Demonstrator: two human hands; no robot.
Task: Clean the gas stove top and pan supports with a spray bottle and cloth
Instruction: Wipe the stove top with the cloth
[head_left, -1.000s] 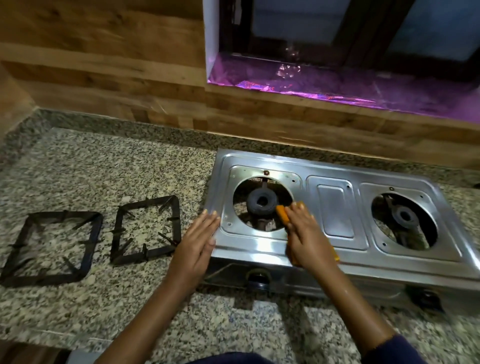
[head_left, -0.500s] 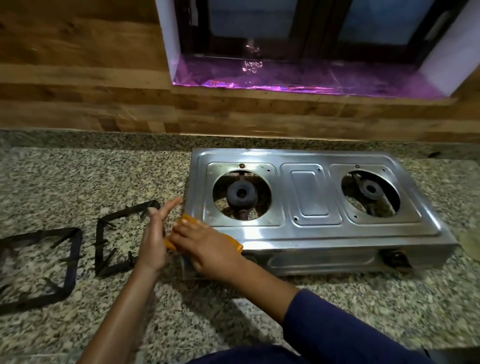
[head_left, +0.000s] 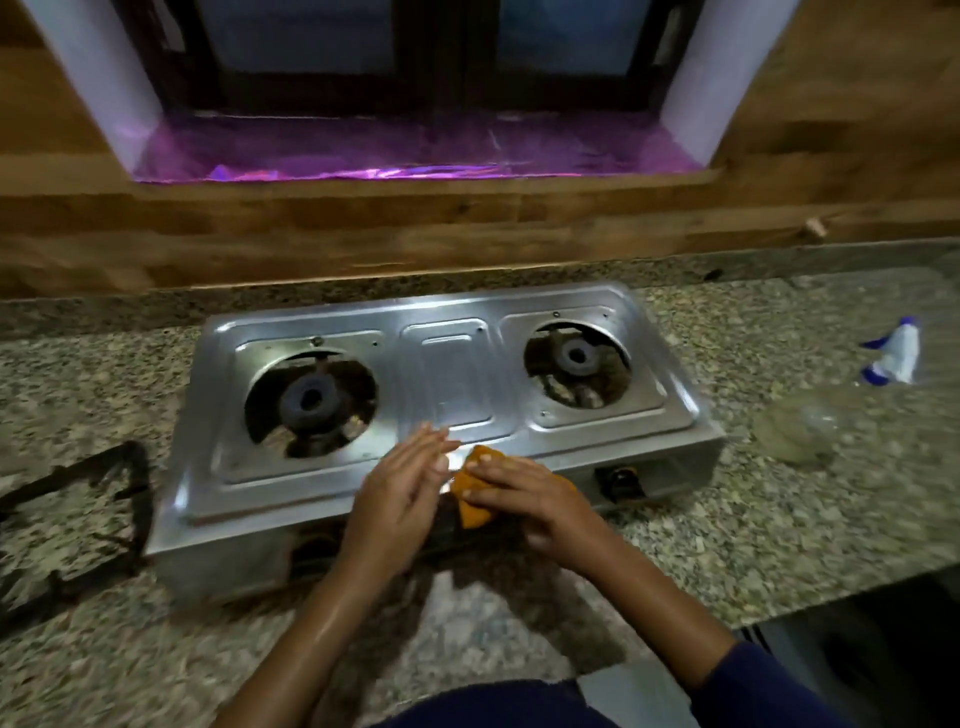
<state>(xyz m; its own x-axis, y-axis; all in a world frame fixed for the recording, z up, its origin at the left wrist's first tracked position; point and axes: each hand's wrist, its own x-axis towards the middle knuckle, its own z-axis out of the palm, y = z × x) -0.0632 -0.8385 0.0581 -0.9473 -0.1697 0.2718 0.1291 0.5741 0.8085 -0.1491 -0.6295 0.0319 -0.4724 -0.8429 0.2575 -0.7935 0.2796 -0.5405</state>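
Observation:
A steel two-burner gas stove (head_left: 447, 384) sits on the granite counter with both burners bare. My right hand (head_left: 530, 493) lies over a bunched orange cloth (head_left: 471, 514) and holds it against the middle of the stove's front edge. Just left of the cloth, my left hand (head_left: 400, 488) stands on its edge with straight fingers and grips nothing. A black pan support (head_left: 104, 499) lies on the counter left of the stove, partly cut off by the frame. The spray bottle (head_left: 891, 353), with a white and blue head and a clear body, is at the right.
The speckled granite counter (head_left: 779, 519) runs left and right of the stove, its front edge near my body. A wooden wall and a window sill lined with purple foil (head_left: 415, 156) rise behind the stove. A dark control knob (head_left: 621, 480) sits on the stove's front.
Both hands and the cloth have moved right, from the stove's front left corner to the middle of its front edge. The view has swung right, bringing the spray bottle into sight.

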